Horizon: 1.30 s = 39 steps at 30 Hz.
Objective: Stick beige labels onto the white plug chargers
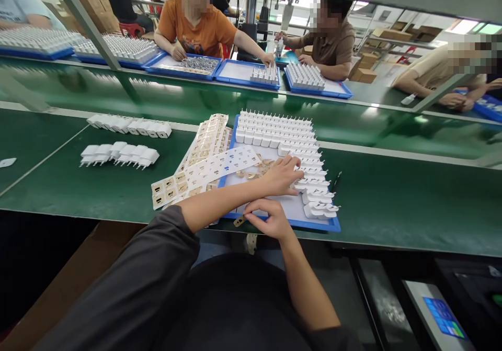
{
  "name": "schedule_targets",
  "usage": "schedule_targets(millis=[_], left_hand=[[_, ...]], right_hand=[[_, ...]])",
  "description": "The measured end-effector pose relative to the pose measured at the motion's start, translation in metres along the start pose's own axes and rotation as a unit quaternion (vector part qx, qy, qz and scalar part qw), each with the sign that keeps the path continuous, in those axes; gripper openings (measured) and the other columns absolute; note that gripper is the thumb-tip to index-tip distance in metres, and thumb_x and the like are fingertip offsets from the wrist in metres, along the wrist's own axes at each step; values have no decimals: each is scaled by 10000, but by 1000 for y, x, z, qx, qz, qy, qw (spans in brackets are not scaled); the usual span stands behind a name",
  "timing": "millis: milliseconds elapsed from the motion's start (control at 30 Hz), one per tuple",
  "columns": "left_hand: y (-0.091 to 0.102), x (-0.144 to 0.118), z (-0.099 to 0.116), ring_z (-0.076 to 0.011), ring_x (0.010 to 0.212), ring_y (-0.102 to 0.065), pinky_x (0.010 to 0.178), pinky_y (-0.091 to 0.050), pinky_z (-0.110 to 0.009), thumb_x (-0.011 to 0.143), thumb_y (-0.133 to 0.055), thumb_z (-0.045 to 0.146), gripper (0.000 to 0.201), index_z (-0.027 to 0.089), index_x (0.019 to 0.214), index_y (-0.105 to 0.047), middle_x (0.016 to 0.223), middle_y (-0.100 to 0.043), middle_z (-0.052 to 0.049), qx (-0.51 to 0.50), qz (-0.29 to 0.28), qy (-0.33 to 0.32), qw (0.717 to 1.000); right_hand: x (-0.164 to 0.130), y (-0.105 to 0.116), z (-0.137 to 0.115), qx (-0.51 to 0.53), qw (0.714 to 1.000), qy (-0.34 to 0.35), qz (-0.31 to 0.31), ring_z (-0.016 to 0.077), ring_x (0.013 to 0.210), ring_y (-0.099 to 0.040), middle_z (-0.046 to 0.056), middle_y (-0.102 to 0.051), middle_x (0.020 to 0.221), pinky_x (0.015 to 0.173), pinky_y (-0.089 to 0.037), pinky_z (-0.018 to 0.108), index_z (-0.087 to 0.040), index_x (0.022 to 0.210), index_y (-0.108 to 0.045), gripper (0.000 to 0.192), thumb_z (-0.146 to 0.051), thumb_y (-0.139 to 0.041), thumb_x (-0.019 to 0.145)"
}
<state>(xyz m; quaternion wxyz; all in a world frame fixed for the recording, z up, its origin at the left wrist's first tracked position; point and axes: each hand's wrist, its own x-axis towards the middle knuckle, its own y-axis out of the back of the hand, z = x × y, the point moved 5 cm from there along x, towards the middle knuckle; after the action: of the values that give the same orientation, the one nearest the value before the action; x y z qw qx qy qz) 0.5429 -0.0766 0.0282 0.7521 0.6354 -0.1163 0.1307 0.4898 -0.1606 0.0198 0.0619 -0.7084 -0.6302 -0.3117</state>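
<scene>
White plastic plug adapters point(274, 131) stand in close rows on a shallow blue-rimmed tray point(325, 226) at the near edge of the green conveyor table point(392, 199), with more lying on their sides along the tray's right side. Left hand point(280, 174) reaches across the tray, fingers spread and flat, fingertips touching the tipped adapters near the right side. Right hand point(270, 217) rests on the tray's front rim, fingers loosely curled; whether it pinches anything I cannot tell. Just left of the tray lie white perforated card sheets point(219, 165) holding small tan parts. Two short rows of loose white adapters point(120, 154) sit further left on the table.
</scene>
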Motion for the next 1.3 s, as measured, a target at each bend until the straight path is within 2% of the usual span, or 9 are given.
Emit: schedule_targets(millis=[133, 233, 367, 533, 633, 700, 867, 1000, 1300], left_hand=[[4, -8, -1, -341, 1227, -479, 1010, -432, -489, 826, -761, 243, 240, 189, 1028, -643, 1341, -522, -148, -74, 30, -14, 997], [18, -27, -12, -269, 1105, -577, 980, -495, -453, 813, -731, 174, 229, 185, 999, -597, 1202, -612, -118, -247, 56, 61, 965], [41, -78, -31, -181, 909, -643, 824, -572, -345, 752, -791, 273, 362, 199, 1001, -540, 1048, -634, -51, -504, 145, 240, 817], [53, -149, -25, -163, 891, -662, 825, -585, -327, 696, -838, 302, 597, 227, 1200, -528, 955, -619, 1, -693, 222, 329, 602], [47, -176, -17, -164, 882, -665, 798, -580, -301, 657, -863, 283, 633, 237, 1216, -569, 986, -646, -6, -727, 229, 346, 547], [43, -188, -14, -155, 852, -658, 754, -559, -262, 649, -875, 283, 553, 219, 1141, -629, 977, -655, -10, -720, 235, 332, 563], [42, -207, -8, -184, 954, -668, 844, -533, -282, 735, -861, 276, 437, 210, 1116, -657, 1026, -694, -47, -611, 217, 287, 705], [47, -214, 0, -176, 989, -665, 893, -524, -301, 796, -829, 292, 405, 232, 1129, -606, 1102, -671, -51, -500, 233, 297, 779], [40, -220, 11, -239, 1264, -604, 1051, -508, -395, 900, -732, 315, 396, 256, 1236, -531, 1326, -629, -110, -549, 241, 261, 756]], right_hand=[[-1, 1, 1, 56, 998, -23, -29, 181, 695, -722, 34, -768, 774, 675, -583, 299, -229, 853, -739, 110, -244, -653, 921], [-2, 3, 5, 75, 996, -32, -21, 187, 717, -722, 36, -768, 784, 694, -580, 312, -236, 873, -745, 85, -250, -671, 914], [-5, 9, 12, 129, 990, -41, 39, 184, 756, -701, 35, -746, 805, 720, -563, 326, -238, 888, -740, 40, -225, -702, 893], [-9, 10, 8, 216, 962, -63, 156, 179, 774, -642, 20, -677, 792, 707, -537, 329, -247, 892, -722, 24, -260, -703, 898], [-9, 1, -4, 239, 954, -84, 162, 164, 771, -631, 14, -669, 810, 700, -530, 306, -251, 905, -729, 34, -232, -702, 899], [-8, -5, -10, 243, 950, -103, 167, 156, 771, -633, 11, -669, 823, 705, -533, 292, -252, 902, -732, 36, -224, -710, 892], [-9, -16, -17, 239, 941, -140, 193, 141, 793, -637, 1, -680, 843, 738, -530, 261, -257, 887, -732, 25, -235, -721, 884], [-10, -23, -16, 220, 941, -166, 194, 151, 812, -645, 6, -689, 856, 754, -531, 268, -251, 883, -730, 9, -256, -723, 879], [-15, -25, -15, 208, 935, -204, 200, 139, 821, -640, -10, -690, 860, 768, -511, 256, -254, 882, -724, 7, -259, -729, 884]])
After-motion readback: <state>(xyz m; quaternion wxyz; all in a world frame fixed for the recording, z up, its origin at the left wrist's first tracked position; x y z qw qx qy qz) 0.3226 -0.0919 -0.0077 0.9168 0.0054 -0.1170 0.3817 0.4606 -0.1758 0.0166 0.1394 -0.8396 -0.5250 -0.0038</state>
